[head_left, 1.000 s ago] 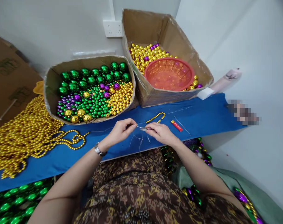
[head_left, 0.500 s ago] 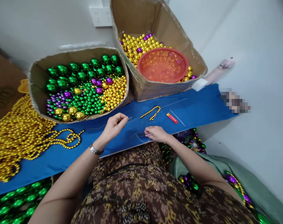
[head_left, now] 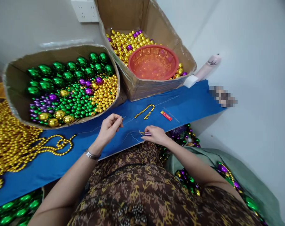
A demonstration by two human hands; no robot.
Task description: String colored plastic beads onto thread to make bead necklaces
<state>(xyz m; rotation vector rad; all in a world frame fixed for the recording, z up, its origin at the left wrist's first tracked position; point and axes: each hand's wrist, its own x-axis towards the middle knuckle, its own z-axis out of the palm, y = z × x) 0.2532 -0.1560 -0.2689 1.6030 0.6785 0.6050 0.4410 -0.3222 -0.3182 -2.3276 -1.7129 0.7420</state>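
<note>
Blue cloth (head_left: 191,97) covers my worktable; far left there's a heap of gold bead strings (head_left: 10,138), then a cardboard box (head_left: 17,73) full of green, purple and gold beads; just in front of it my left hand (head_left: 110,125) is pinching a thin pale bit (head_left: 124,117), can't tell if it's thread or needle; next a short gold bead string (head_left: 144,110) on the cloth; my right hand (head_left: 155,135) grips a small purplish tool (head_left: 147,134) near the table edge; right of that, a red packet (head_left: 166,115).
</note>
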